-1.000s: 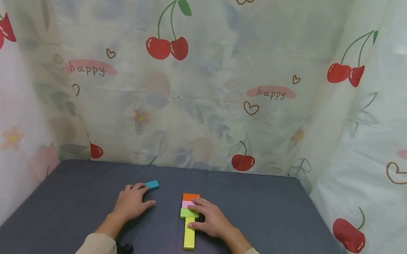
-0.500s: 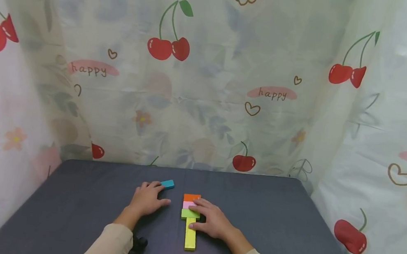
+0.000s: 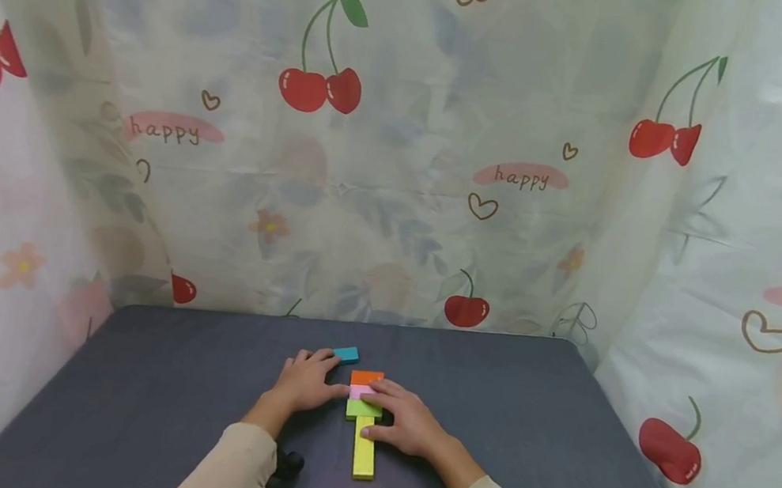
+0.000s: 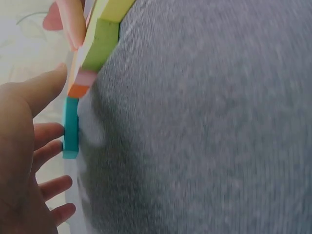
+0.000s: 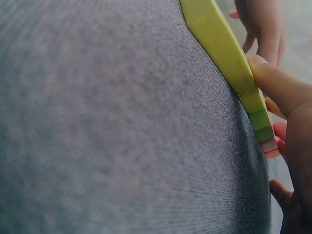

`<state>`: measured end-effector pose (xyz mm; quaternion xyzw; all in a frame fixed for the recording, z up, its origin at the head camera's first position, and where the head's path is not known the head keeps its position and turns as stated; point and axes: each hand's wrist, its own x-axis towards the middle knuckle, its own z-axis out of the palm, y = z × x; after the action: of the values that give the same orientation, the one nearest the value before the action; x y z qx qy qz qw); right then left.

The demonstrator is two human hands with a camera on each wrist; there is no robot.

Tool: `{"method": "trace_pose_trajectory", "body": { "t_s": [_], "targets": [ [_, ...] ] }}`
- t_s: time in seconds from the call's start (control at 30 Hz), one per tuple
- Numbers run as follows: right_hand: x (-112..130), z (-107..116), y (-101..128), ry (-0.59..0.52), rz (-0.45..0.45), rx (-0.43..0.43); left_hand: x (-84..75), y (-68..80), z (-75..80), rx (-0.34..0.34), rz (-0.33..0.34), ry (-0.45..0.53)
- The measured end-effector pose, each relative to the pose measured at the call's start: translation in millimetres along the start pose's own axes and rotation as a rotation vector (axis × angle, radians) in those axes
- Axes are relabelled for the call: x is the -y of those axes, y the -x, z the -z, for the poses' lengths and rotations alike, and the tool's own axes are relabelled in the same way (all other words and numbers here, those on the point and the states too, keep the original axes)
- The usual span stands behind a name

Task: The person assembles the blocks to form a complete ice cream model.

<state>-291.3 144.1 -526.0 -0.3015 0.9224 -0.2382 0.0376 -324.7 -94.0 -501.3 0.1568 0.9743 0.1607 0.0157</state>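
1. Left hand [image 3: 305, 382] lies flat on the grey table [image 3: 134, 376], a little left of its middle. Fingers are straight and spread, holding nothing; the fingertips [image 4: 51, 131] touch the side of a teal block [image 3: 347, 355]. The thumb reaches toward the row of blocks.
2. The teal block lies flat just behind and left of the row's far end. The left wrist view puts it very near the orange block [image 4: 78, 90]; I cannot tell whether they touch.
3. The row runs from far to near along the table's middle: orange block [image 3: 367, 377], pink block [image 3: 359, 392], green block [image 3: 363, 410], then a long yellow block [image 3: 364, 449] pointing toward the near edge.
4. Right hand [image 3: 404, 420] rests against the row's right side, fingers laid over the pink and green blocks, thumb [image 5: 273, 83] pressing the yellow block's edge. It steadies rather than pinches.
5. Step in hand, as I judge it: bringing the teal block up to the row's far end.
6. The next move likely calls for a short push rightward and squaring it against the orange block while the right hand braces the row.
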Motion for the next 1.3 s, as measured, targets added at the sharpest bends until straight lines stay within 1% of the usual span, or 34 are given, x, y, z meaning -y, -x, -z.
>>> {"method": "trace_pose_trajectory", "body": {
  "t_s": [0.17, 0.4, 0.57, 0.67, 0.77, 0.83, 0.97, 1.07, 1.3],
  "targets": [
    [0.2, 1.0, -0.5, -0.001, 0.004, 0.003, -7.5, 0.4, -1.8, 0.016, -0.027, 0.015],
    [-0.1, 1.7, -1.0, -0.005, -0.011, 0.005, -12.4, -2.1, -7.7, 0.024, -0.106, 0.029],
    [-0.7, 2.1, -0.6, -0.009, -0.008, 0.008, -15.0, -2.4, -9.9, 0.042, -0.138, 0.040],
    [-1.0, 1.8, -0.1, -0.012, -0.007, 0.006, -15.6, -2.8, -11.4, 0.044, -0.151, 0.046],
    [-1.2, 1.2, 0.4, -0.009, -0.002, 0.003, -15.2, -2.4, -12.7, 0.030, -0.168, 0.064],
    [-1.2, 1.0, 0.6, -0.012, 0.004, 0.001, -14.0, -2.4, -14.4, 0.019, -0.168, 0.055],
    [-1.5, 0.9, 0.6, -0.015, 0.010, -0.006, -11.6, -1.6, -17.2, -0.024, -0.153, 0.008],
    [-2.0, 0.7, 0.2, -0.010, 0.007, -0.013, -10.9, -1.2, -17.7, -0.036, -0.148, -0.022],
    [-1.2, -0.5, 0.7, -0.009, 0.008, -0.005, -13.2, -0.1, -16.0, -0.010, -0.146, -0.046]
  ]
}}
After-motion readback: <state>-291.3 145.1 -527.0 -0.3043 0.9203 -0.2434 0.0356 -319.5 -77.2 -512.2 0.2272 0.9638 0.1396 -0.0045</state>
